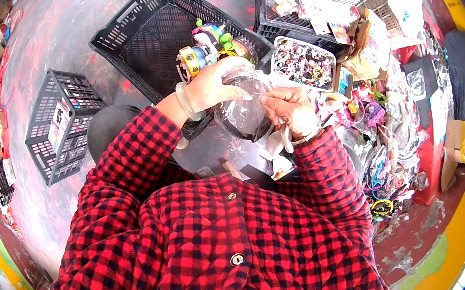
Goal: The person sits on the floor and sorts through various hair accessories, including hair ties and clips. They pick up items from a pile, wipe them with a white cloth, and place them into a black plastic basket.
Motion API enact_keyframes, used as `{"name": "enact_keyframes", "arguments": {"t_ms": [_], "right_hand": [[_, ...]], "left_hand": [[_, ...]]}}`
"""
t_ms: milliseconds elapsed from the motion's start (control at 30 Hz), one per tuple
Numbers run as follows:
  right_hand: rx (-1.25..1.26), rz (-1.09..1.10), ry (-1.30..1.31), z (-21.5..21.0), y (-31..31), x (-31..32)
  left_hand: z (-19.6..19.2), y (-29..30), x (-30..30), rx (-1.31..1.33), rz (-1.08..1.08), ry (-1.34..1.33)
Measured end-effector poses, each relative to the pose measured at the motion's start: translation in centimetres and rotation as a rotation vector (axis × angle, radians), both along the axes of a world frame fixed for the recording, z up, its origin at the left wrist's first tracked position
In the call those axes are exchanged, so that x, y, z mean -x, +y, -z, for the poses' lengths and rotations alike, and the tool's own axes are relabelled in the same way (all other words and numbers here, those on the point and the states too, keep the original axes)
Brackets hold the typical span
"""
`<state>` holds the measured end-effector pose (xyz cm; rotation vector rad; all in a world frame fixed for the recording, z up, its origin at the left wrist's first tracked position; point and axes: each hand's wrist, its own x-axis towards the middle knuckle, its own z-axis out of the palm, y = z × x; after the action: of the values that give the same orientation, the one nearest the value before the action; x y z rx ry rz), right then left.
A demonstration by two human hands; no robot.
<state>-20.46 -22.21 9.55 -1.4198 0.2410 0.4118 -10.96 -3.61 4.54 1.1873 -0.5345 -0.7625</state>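
In front of my chest, between both hands, is a clear, shiny plastic piece with a rounded outline; its exact kind is hard to make out. My left hand is closed on its left side, thumb laid across the front. Fingertips of my right hand pinch its upper right edge. Below the right hand hangs a whitish, soft-looking item; whether the hand holds it is unclear. Just beyond my left hand, colourful headbands with yellow, blue and green parts sit bunched at the right of a black plastic crate.
A white basket of small hair accessories stands beyond my right hand, beside another black crate holding packages. Assorted accessories and clear wrappers pile up at the right. A smaller black crate stands on the painted floor at the left.
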Motion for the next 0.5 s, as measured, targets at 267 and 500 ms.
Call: {"name": "enact_keyframes", "arguments": {"t_ms": [267,500], "right_hand": [[-0.3,-0.119,0.063,0.3,-1.2,0.3],[-0.311,-0.083,0.06,0.4,-1.3,-0.1]], "left_hand": [[-0.7,0.3,-0.6,-0.015,0.127,-0.052],[-0.6,0.5,-1.1,-0.039,0.147,-0.08]]}}
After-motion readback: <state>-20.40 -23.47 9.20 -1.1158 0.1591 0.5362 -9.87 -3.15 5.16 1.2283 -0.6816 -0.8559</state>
